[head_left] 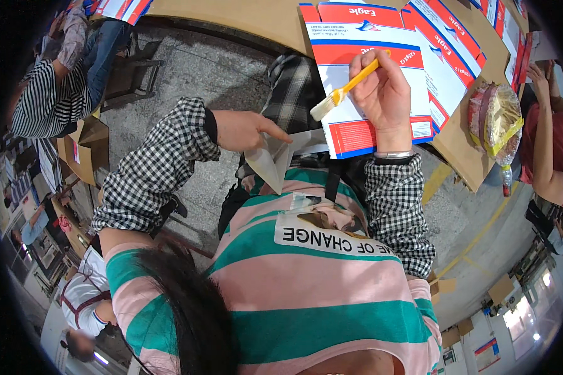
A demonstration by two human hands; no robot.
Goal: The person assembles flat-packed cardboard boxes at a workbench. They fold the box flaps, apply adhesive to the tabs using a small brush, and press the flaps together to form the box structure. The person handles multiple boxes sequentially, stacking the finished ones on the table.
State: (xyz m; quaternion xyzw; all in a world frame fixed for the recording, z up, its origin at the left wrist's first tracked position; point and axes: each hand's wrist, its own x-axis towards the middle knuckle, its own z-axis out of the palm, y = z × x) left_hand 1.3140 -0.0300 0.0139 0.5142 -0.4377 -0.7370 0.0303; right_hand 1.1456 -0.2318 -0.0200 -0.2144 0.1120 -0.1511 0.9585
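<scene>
My right hand [386, 100] is closed around the yellow handle of a paintbrush [356, 78], whose pale bristles point down to the left. It is over a flat printed carton sheet [356, 44] in white, red and blue at the table's edge. Lower and to the left, my left hand [244, 130] grips a folded grey-white sheet [274, 164] by its upper edge, close to my lap. The index finger lies along that edge, while the other fingers are partly hidden. The brush and the folded sheet are apart.
More carton sheets [447, 56] overlap on the tan table [466, 134]. A plastic-wrapped bundle with yellow tape [497, 119] sits at its right edge. A person in red [550, 137] is at the right, another in stripes [53, 100] at the left, by an open cardboard box [84, 150].
</scene>
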